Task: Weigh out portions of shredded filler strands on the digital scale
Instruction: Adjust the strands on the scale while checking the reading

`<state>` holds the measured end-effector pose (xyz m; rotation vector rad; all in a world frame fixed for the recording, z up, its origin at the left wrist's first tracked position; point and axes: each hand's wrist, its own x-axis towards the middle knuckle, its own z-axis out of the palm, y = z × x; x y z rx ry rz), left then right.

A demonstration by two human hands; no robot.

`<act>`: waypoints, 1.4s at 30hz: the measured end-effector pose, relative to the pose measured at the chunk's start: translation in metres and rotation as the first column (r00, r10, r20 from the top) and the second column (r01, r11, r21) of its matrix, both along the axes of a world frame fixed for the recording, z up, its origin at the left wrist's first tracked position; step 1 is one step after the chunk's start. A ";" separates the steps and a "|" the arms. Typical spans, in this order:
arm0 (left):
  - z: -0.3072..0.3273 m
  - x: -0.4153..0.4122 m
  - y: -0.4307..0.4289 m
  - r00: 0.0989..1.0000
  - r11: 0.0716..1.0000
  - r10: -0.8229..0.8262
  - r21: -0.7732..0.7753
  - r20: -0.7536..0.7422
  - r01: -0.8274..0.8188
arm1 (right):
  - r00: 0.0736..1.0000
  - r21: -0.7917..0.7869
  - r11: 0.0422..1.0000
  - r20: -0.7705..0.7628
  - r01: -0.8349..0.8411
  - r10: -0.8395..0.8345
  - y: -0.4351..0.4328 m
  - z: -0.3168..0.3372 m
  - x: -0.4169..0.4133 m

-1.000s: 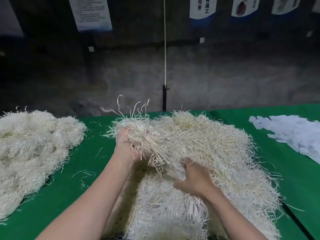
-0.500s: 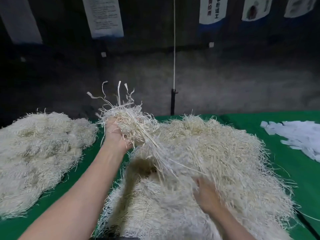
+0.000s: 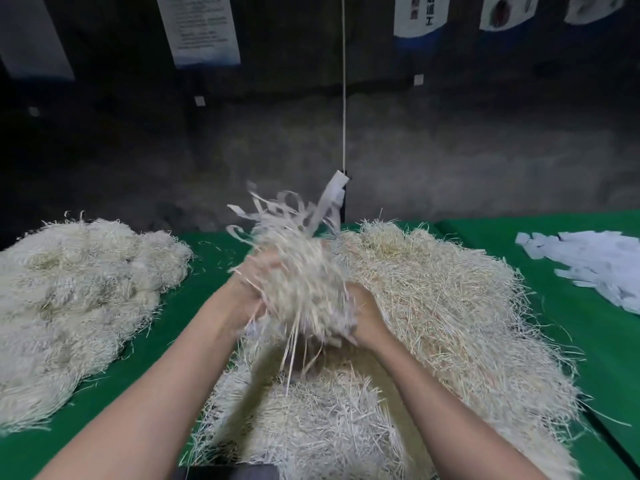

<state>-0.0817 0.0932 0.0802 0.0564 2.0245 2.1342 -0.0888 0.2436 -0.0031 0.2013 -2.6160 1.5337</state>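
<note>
Both hands meet above the middle of the table. The left hand (image 3: pixel 251 289) and the right hand (image 3: pixel 367 317) clasp a clump of shredded strands (image 3: pixel 304 282) between them, lifted clear of the heap below. Each hand's fingers curl into the clump from its own side, though motion blur and loose strands hide the fingertips. Long pale strips fan upward from the top of the clump, and a few thin strands trail from its underside toward a hollow in the heap.

The main heap (image 3: pixel 443 327) of straw-coloured filler lies directly under and beyond the hands, spreading to the near edge of the view. A second heap (image 3: pixel 79 299), paler and flatter, lies well apart at the left. Both rest on the green table cover (image 3: pixel 197 306). At the far right lies a scatter of white paper slips (image 3: pixel 595 268). A light cord (image 3: pixel 344 98) hangs straight down behind the table, before a dark wall carrying printed posters (image 3: pixel 204 29).
</note>
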 end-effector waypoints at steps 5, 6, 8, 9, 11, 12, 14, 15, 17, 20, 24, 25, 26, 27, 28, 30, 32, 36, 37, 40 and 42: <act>-0.035 -0.003 0.013 0.845 0.614 -0.513 -0.623 0.150 0.484 | 0.993 0.025 0.997 -0.098 0.067 -0.065 0.003 0.009 -0.013; -0.045 -0.007 0.017 0.852 0.547 -0.514 -0.724 0.104 0.419 | 0.990 0.084 0.994 -0.132 0.070 -0.059 0.003 0.007 -0.013; -0.053 -0.015 0.022 0.911 0.456 -0.405 -0.881 -0.082 0.123 | 0.979 0.095 0.991 -0.187 0.097 -0.078 0.004 -0.001 -0.010; -0.056 -0.021 0.020 0.941 0.441 -0.287 -0.897 -0.176 -0.034 | 0.979 0.071 0.990 -0.174 0.118 -0.104 0.004 -0.007 -0.006; -0.056 -0.036 0.011 0.954 0.665 0.059 -0.701 -0.295 -0.258 | 0.986 0.066 0.990 -0.111 0.128 -0.120 0.000 -0.030 0.005; -0.054 -0.040 0.008 0.939 0.804 0.246 -0.490 -0.240 -0.336 | 0.988 0.160 0.981 -0.125 0.108 -0.088 -0.003 -0.046 0.011; -0.053 -0.040 0.005 0.910 0.902 0.413 -0.116 -0.049 -0.416 | 0.992 0.555 0.831 -0.091 -0.021 0.086 -0.004 -0.083 0.022; -0.053 -0.036 0.005 0.907 0.907 0.420 -0.019 0.003 -0.420 | 0.988 0.737 0.670 -0.021 -0.090 0.156 0.001 -0.101 0.024; -0.053 -0.030 0.004 0.909 0.898 0.410 0.139 0.073 -0.417 | 0.979 0.901 0.405 0.086 -0.156 0.187 0.027 -0.127 0.020; -0.045 -0.029 -0.008 0.936 0.819 0.308 0.453 0.171 -0.352 | 0.972 0.905 0.358 0.202 -0.231 0.117 0.069 -0.151 0.017; -0.044 -0.029 -0.027 0.938 0.801 0.289 0.488 0.190 -0.346 | 0.979 0.874 0.440 0.179 -0.206 0.102 0.077 -0.151 0.020; -0.043 -0.026 -0.030 0.937 0.814 0.295 0.463 0.189 -0.350 | 0.975 0.853 0.473 0.185 -0.220 0.119 0.071 -0.145 0.020; -0.043 -0.022 -0.032 0.937 0.829 0.300 0.436 0.181 -0.350 | 0.967 0.807 0.534 0.212 -0.253 0.138 0.067 -0.136 0.019; -0.044 -0.018 -0.037 0.934 0.839 0.309 0.410 0.181 -0.358 | 0.958 0.703 0.653 0.242 -0.281 0.152 0.064 -0.121 0.018; -0.047 -0.015 -0.041 0.934 0.853 0.307 0.383 0.183 -0.355 | 0.952 0.551 0.785 0.258 -0.284 0.164 0.060 -0.100 0.018; -0.056 -0.007 -0.049 0.935 0.893 0.299 0.290 0.189 -0.344 | 0.980 0.312 0.933 0.138 -0.179 0.142 0.053 -0.047 0.022; -0.066 0.010 -0.052 0.920 0.916 0.367 0.120 0.134 -0.383 | 0.978 0.245 0.969 -0.208 0.028 0.025 0.039 0.003 0.033; -0.069 0.056 -0.052 0.952 0.925 0.245 -0.250 -0.185 -0.287 | 0.779 0.410 0.899 -0.510 -0.153 0.365 -0.020 0.056 0.078; -0.066 0.067 -0.051 0.951 0.885 0.087 -0.415 -0.298 -0.211 | 0.730 0.536 0.823 -0.485 -0.187 0.481 -0.034 0.057 0.086; -0.063 0.088 -0.060 0.905 0.630 -0.302 -0.775 -0.301 -0.048 | 0.735 0.722 0.628 -0.251 -0.291 0.630 -0.067 0.050 0.098; -0.060 0.098 -0.075 0.885 0.628 -0.393 -0.776 -0.251 0.058 | 0.802 0.614 0.646 -0.035 -0.453 0.596 -0.083 0.039 0.104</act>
